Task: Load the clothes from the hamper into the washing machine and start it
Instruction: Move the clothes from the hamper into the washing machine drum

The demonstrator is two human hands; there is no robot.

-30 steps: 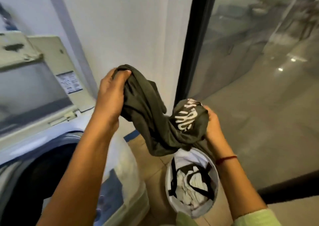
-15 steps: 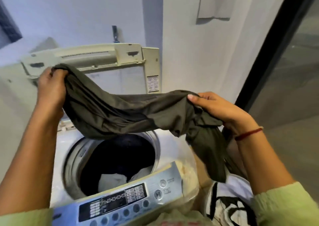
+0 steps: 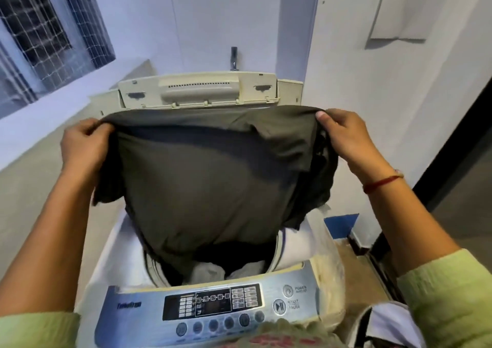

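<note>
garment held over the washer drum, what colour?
Dark olive-grey, plain on the side showing. The cloth garment is spread between both hands; the head view, the only one, shows it.

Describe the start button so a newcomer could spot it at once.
On the white top-loading washing machine, look along the silver-blue control panel at its near edge. At the panel's right end sits the round play-pause start button, labelled START PAUSE, directly below the round power button.
</note>
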